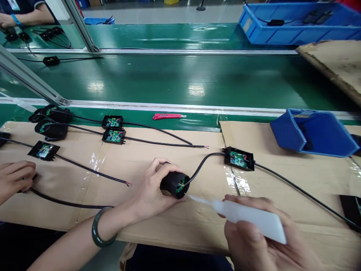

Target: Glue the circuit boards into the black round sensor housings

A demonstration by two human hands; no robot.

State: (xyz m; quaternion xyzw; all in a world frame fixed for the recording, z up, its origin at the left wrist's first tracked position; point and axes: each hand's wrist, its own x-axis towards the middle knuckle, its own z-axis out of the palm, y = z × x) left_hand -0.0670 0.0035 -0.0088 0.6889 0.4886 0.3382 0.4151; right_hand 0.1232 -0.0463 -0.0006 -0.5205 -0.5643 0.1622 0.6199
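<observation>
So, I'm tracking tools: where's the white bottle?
The white bottle is in the right hand, lower right of the head view, its tip near the black cup in the left hand.

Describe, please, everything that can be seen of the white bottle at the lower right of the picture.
The white bottle looks like soft, cloudy plastic, with a smooth, slim body and squared base corners. It narrows to a long, thin, paler nozzle. The right-hand grip holds it aslant above the cardboard, nozzle pointing toward the open end of the black housing. The blurred tip is close to the rim; contact cannot be told. No marking or fill level can be made out.
</observation>
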